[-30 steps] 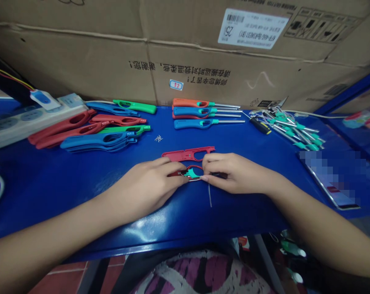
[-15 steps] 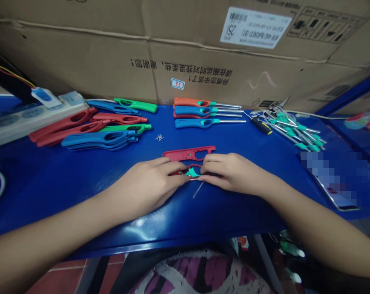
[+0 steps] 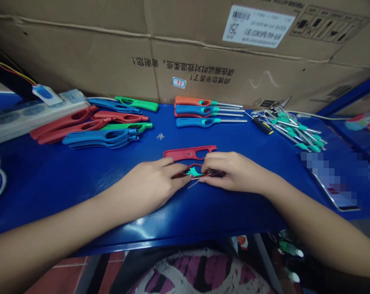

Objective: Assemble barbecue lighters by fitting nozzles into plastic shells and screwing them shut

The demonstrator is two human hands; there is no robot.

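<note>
Both hands meet over an opened red gas lighter shell half (image 3: 196, 165) with a teal trigger (image 3: 196, 171) in it. My left hand (image 3: 157, 179) is closed, pinching the shell's left end between thumb and fingers. My right hand (image 3: 230, 169) is closed at its right end, its fingertips on the parts there; they partly cover what they grip. A thin, pale strip or tube (image 3: 193, 185) sticks out below the fingertips. Just beyond the hands lies the other red shell half (image 3: 180, 153), inner side up.
Left: a pile of red, blue and green shells (image 3: 102, 139) beside a power strip (image 3: 28, 114). Small screws (image 3: 160, 136) lie centrally. Behind are assembled lighters (image 3: 191, 122). Right: metal rods with teal parts (image 3: 298, 130), a screwdriver (image 3: 262, 125), a phone (image 3: 332, 183). A cardboard box (image 3: 111, 61) stands behind.
The thin strip below the fingertips has swung from a steep slant to a flatter one, closer to the shell. My right fingers have shifted slightly; my left hand stays nearly in place.
</note>
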